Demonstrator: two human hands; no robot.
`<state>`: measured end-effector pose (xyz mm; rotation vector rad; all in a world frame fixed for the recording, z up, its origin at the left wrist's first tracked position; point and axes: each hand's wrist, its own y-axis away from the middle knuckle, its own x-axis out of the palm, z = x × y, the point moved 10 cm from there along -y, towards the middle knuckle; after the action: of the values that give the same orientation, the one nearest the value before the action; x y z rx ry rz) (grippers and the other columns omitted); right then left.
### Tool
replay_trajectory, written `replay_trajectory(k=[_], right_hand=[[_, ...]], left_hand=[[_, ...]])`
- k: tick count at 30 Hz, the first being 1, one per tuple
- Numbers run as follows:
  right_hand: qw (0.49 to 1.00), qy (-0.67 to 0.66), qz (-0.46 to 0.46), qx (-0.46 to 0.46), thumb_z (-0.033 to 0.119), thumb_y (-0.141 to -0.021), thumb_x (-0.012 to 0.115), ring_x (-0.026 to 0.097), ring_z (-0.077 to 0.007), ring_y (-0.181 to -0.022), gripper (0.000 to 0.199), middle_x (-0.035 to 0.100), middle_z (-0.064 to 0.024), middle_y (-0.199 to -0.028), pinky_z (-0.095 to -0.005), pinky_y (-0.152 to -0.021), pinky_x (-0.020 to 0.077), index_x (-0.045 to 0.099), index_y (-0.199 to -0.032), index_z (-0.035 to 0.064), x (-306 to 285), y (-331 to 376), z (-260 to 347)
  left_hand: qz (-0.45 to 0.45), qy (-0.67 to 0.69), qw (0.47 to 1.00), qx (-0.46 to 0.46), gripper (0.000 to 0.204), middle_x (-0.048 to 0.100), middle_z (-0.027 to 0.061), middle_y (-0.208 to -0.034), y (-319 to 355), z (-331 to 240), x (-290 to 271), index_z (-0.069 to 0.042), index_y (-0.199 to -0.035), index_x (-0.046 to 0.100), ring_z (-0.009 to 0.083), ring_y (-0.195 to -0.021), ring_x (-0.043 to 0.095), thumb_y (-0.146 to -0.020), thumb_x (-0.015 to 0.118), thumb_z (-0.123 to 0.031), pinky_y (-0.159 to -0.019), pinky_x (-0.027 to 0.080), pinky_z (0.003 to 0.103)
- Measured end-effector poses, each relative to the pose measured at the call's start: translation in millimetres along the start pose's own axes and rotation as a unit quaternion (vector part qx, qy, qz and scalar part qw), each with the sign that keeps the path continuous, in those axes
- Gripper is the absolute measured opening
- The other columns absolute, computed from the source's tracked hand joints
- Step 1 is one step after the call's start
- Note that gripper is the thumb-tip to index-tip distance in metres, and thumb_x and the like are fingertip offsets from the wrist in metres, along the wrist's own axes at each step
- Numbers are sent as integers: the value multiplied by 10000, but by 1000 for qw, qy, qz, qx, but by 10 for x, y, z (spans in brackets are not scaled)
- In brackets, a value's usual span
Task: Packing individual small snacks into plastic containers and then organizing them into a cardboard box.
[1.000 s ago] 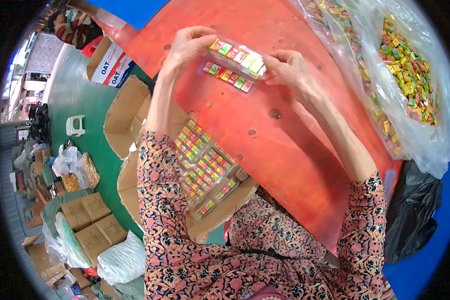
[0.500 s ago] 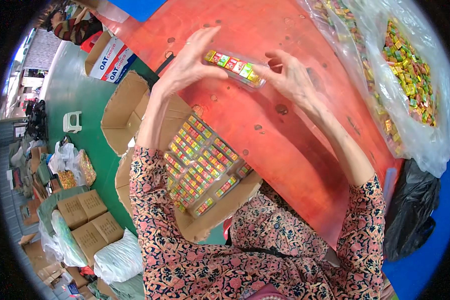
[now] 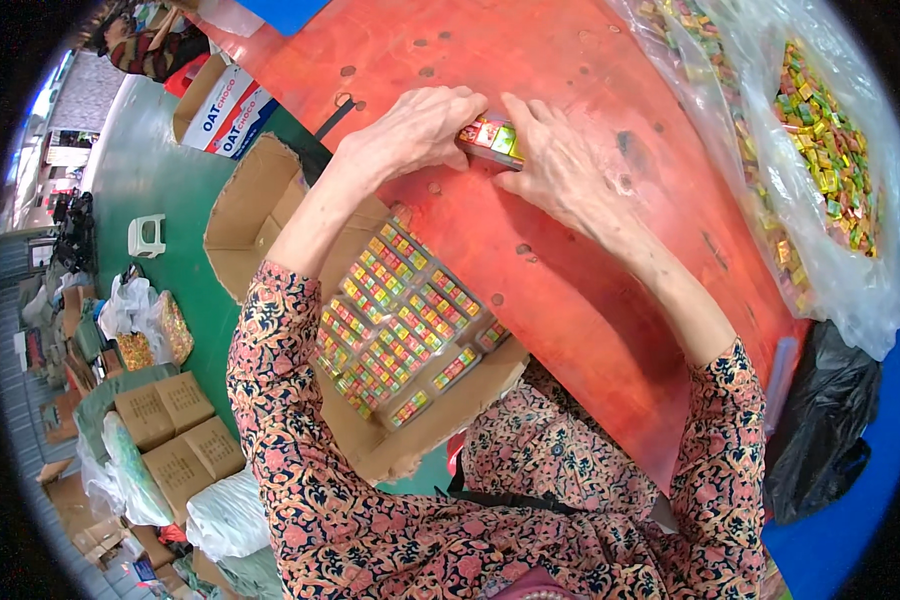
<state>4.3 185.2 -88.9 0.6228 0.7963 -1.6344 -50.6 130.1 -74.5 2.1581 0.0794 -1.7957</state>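
Observation:
Between my hands at the far side of the red table [image 3: 570,290] is a clear plastic pack of small wrapped candies [image 3: 492,137], yellow, red-and-white and green. My left hand [image 3: 418,135] closes round its left end, and my right hand [image 3: 560,155] grips the right end, fingers bent over it. Only the middle of the pack shows; both ends are covered by my fingers. Below my left forearm, an open cardboard box [image 3: 370,455] holds several rows of similar filled packs [image 3: 400,330].
A large clear bag [image 3: 860,300] of loose wrapped candies [image 3: 825,150] lies along the table's right side, above a black plastic bag [image 3: 820,430]. On the green floor [image 3: 170,300] at left stand a white stool [image 3: 147,236], closed cartons [image 3: 175,410] and filled sacks. Another person [image 3: 155,45] is at upper left.
My hands, apart and open round the pack before, have come together and closed on its two ends. The pack has shifted slightly to the right.

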Motion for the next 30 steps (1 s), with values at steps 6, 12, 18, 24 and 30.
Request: replay_trajectory(k=[6,12,18,24,30], right_hand=[[998,-19,36,-46,169,-650,695,487,-358,-1045,676,496,-196,-1123,-406,-887,411,407,-1238,3,2,58,11],[994,-23,38,-102,175,-655,666,496,-352,-1025,609,505,-187,-1102,-411,-872,415,438,-1191,-1,16,154,-47],[986,-33,64,-151,169,-649,669,517,-345,-995,563,523,-194,-1072,-394,-855,427,481,-1152,0,153,109,46],[979,-102,75,-161,212,-697,689,503,-280,-1070,662,490,-175,-1184,-356,-899,416,411,-1265,19,97,130,141],[968,-245,12,-41,298,-822,576,395,-252,-1167,603,436,-152,-1250,-396,-952,356,362,-1323,39,197,155,-64]], left_hand=[[4,16,1000,-14,525,547,140,-963,71,-120,45,-21,-1009,476,333,-944,530,-592,760,-169,-777,437,420],[-11,31,999,8,401,556,152,-906,35,-231,61,-4,-919,494,343,-910,533,-600,717,-99,-758,443,423],[-51,51,997,14,317,560,173,-823,150,-215,118,8,-890,497,361,-833,547,-606,626,-51,-707,445,434],[-89,54,995,1,260,550,174,-734,422,-170,154,19,-797,496,372,-751,553,-604,620,-103,-640,438,449],[-169,-1,976,-134,291,569,174,-782,1545,204,46,-3,-803,502,367,-782,565,-624,647,-181,-654,449,444]])
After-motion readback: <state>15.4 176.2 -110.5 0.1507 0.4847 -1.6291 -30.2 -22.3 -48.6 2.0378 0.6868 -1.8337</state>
